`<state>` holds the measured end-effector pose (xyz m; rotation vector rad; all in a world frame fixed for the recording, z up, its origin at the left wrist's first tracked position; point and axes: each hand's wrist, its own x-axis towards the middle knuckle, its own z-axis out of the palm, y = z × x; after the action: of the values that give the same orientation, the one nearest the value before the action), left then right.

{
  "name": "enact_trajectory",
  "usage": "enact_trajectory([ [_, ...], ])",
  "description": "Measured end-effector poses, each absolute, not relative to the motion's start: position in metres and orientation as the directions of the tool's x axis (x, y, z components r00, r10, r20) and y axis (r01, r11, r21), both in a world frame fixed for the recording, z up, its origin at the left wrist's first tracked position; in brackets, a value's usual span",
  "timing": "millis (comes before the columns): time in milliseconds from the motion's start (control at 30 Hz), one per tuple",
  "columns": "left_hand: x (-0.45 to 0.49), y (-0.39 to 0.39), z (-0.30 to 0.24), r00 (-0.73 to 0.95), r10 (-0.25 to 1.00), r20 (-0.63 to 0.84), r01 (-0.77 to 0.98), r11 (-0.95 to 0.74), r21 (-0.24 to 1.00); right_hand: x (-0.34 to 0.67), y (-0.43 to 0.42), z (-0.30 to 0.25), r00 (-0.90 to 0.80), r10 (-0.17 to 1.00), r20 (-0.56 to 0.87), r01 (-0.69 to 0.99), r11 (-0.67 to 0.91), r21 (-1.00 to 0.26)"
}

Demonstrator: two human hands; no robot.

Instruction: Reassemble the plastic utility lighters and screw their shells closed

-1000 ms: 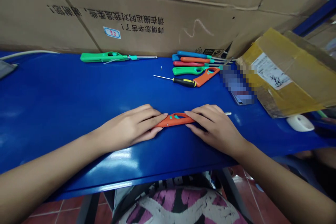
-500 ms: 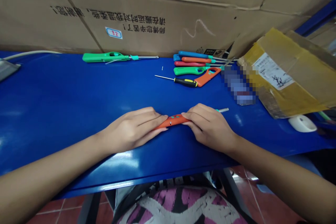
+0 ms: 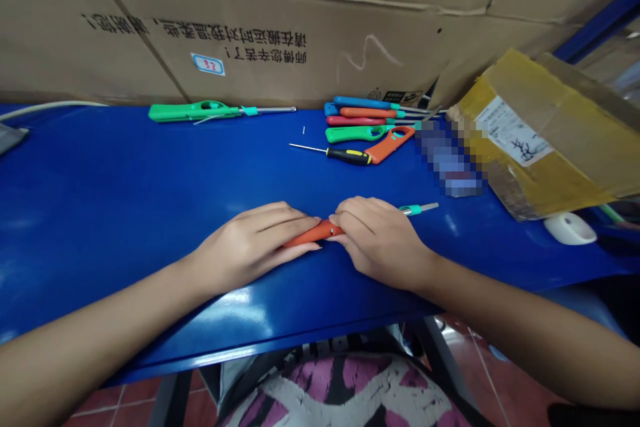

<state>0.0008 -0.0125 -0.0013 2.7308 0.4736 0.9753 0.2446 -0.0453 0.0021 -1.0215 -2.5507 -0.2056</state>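
Between my two hands lies an orange long-nosed lighter (image 3: pixel 311 234), low over the blue table's front half. My left hand (image 3: pixel 255 237) is closed on the left end of its body. Fingers of my right hand (image 3: pixel 377 237) wrap round the right part, hiding the trigger area. Beyond the right hand, the lighter's metal nozzle with a teal collar (image 3: pixel 411 210) sticks out to the right. A black and yellow screwdriver (image 3: pixel 350 156) rests farther back, touching another orange lighter (image 3: pixel 387 145). A tiny white piece (image 3: pixel 303 129) lies left of them.
Several lighters, among them a green one (image 3: pixel 355 134), lie at the back beside a large cardboard box (image 3: pixel 250 27). Another green lighter (image 3: pixel 185 111) is at the back left. A taped carton (image 3: pixel 550 140), a blurred-out patch (image 3: pixel 453 160) and a white mouse-like object (image 3: pixel 570 228) occupy the right.
My right hand has slid left along the orange lighter, closer to my left hand. More of the nozzle and its teal collar now shows. The view has shifted slightly.
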Motion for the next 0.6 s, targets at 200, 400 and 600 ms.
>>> enact_trajectory([
  [200,-0.008,-0.008,0.004,0.717,0.38,0.585,0.241,-0.922,0.304,0.26,-0.043,0.004,-0.62,0.633,0.464,0.68,0.728,-0.084],
  [400,-0.009,-0.01,0.003,0.693,0.391,0.605,0.26,-0.919,0.295,0.277,-0.043,-0.001,-0.591,0.688,0.422,0.72,0.685,-0.108],
  [600,-0.011,-0.007,0.005,0.698,0.384,0.604,0.228,-0.919,0.322,0.281,-0.042,0.002,-0.615,0.632,0.471,0.695,0.717,-0.055],
])
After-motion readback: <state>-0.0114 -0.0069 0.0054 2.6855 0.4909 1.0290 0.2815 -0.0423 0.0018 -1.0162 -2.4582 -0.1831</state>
